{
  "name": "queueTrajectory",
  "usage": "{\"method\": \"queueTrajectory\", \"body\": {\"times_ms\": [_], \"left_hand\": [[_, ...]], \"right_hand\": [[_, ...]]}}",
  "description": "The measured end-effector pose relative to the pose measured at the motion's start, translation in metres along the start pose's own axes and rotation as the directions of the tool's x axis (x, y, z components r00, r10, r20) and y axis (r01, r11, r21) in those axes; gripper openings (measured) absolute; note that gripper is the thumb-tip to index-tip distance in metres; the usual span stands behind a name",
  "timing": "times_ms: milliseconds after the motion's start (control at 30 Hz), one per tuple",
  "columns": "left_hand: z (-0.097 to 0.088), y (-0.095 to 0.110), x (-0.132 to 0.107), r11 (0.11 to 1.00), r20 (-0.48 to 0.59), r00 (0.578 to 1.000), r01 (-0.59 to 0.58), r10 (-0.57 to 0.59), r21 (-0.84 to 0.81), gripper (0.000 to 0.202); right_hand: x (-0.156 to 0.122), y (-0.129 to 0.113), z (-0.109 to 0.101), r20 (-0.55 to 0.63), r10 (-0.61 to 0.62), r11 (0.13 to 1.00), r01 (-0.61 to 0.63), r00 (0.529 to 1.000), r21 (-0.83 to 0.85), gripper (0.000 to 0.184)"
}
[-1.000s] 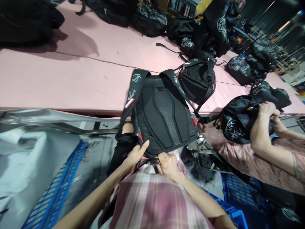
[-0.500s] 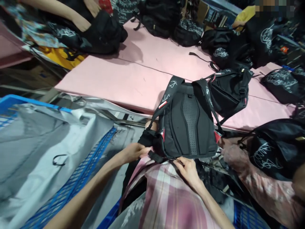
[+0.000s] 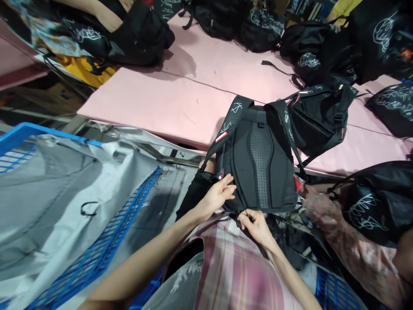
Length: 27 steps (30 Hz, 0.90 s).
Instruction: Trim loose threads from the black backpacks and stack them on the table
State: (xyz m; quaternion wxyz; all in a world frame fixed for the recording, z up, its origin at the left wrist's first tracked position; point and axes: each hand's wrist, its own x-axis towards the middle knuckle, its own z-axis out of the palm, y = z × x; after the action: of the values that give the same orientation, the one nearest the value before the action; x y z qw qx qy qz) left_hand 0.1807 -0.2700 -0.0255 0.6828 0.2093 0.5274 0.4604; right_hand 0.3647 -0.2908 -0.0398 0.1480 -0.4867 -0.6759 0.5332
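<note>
One black backpack (image 3: 261, 161) leaned at the pink table (image 3: 193, 103); my right hand (image 3: 256, 227) pinched a dark piece (image 3: 250, 218) at its base, my left hand (image 3: 217, 197) spread its fingers alongside, the work seemingly unfinished.

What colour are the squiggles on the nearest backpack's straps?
The squiggles are white, clearest in head view.

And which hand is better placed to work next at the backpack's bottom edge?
Likely the right hand: it curls at that edge of the backpack, while the left hand is open near its side.
</note>
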Motion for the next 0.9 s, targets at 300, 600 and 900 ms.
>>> {"method": "queueTrajectory", "body": {"times_ms": [300,600,900], "left_hand": [[0.018,0.01,0.007,0.997,0.171,0.985,0.002,-0.015,0.078,0.044],[-0.004,0.013,-0.003,0.978,0.319,0.933,0.115,-0.167,0.177,0.043],[-0.003,-0.001,0.011,0.979,0.248,0.963,0.055,-0.104,0.197,0.056]], "right_hand": [[-0.001,-0.004,0.004,0.007,0.024,1.0,-0.024,1.0,-0.02,0.032],[0.0,0.002,0.016,0.032,0.043,0.998,-0.042,0.999,-0.041,0.037],[0.003,-0.012,-0.009,0.172,0.052,0.997,-0.04,0.984,-0.069,0.034]]}}
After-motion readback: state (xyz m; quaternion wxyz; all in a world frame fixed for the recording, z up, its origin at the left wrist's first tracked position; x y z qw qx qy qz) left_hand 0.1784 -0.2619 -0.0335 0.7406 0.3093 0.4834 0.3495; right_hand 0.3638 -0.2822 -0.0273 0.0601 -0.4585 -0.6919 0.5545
